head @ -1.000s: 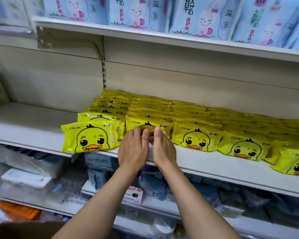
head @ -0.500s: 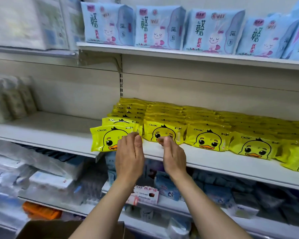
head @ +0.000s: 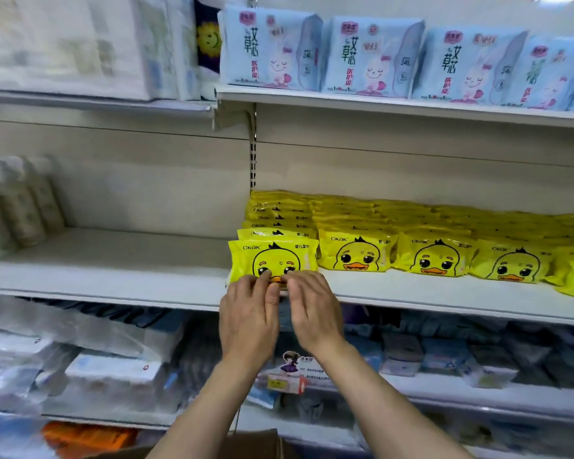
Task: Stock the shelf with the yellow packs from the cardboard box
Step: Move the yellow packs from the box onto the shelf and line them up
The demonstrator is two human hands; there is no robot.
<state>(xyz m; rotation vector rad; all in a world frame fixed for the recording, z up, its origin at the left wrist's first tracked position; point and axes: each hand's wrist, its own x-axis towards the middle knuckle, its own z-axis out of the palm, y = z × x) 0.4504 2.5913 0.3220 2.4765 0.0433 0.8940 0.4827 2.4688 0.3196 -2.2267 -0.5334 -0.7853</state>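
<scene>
both hands, left hand (head: 249,314) and right hand (head: 314,311), pinch the lower edge of the front yellow duck-print plastic pack (head: 274,260) on the white metal shelf (head: 113,276); it looks light, soft, slippery, best held by its edges.

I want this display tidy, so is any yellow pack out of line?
Yes: the front left yellow pack sits forward of its neighbours, hanging over the shelf edge. Both hands, left and right, touch its lower edge.
</scene>
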